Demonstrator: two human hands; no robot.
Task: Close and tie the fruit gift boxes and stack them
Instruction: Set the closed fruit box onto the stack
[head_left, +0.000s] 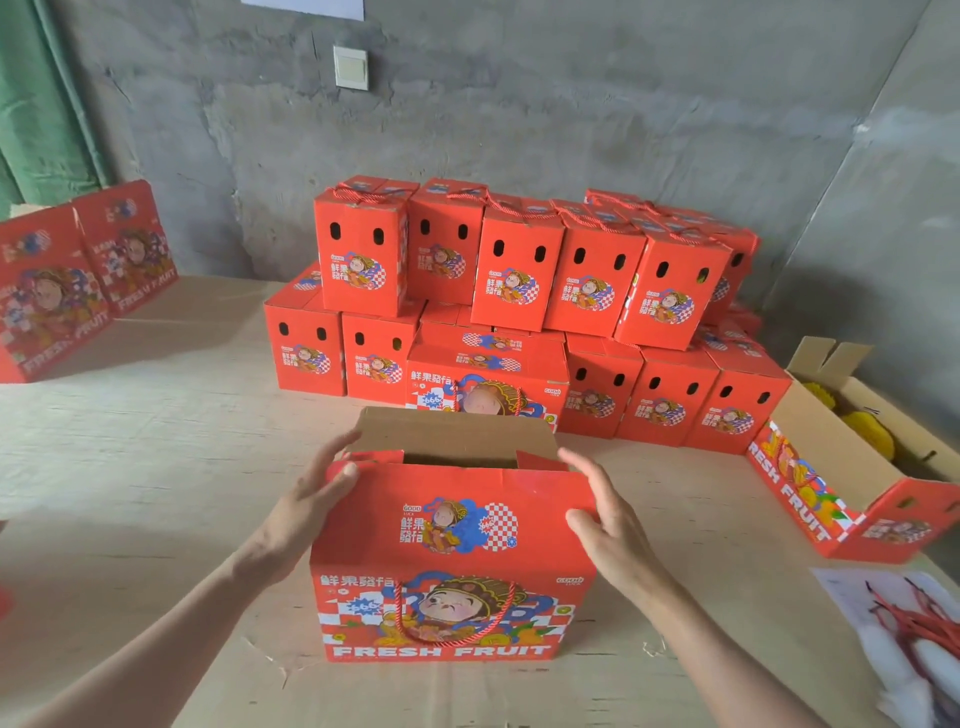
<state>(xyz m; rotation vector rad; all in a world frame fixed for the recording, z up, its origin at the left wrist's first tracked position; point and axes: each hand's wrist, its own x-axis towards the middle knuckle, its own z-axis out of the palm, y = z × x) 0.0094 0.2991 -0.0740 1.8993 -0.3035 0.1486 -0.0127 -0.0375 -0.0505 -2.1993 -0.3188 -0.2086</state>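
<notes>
1. Fruit gift box (457, 597) stands upright at the lower centre of the frame on the counter (156, 467). Its "FRESH FRUIT" face is toward me and its top is not yet closed.
2. Its far flap (457, 431) stands up and shows plain brown card. The near flap (457, 499), printed red, tilts over the opening, with a dark gap between the two.
3. A red rope handle (452, 631) hangs in a loop on the front face.
4. My left grip (306, 504) is released, fingers fairly straight. The thumb lies on the near flap's left corner and the fingertips reach the small side flap there.
5. My right grip (608, 514) is also released, holding nothing, with the thumb touching the near flap by its right edge.
6. Just behind, at centre frame, a stack of closed boxes (519, 291) sits in two tiers against the grey wall (571, 130), with rope handles on top.
7. At the right edge an open carton (810, 483) holds yellow fruit (872, 436). Below it, red cords (909, 618) lie on a white sheet.
8. At the left edge, flat boxes (78, 275) stand leaning.
</notes>
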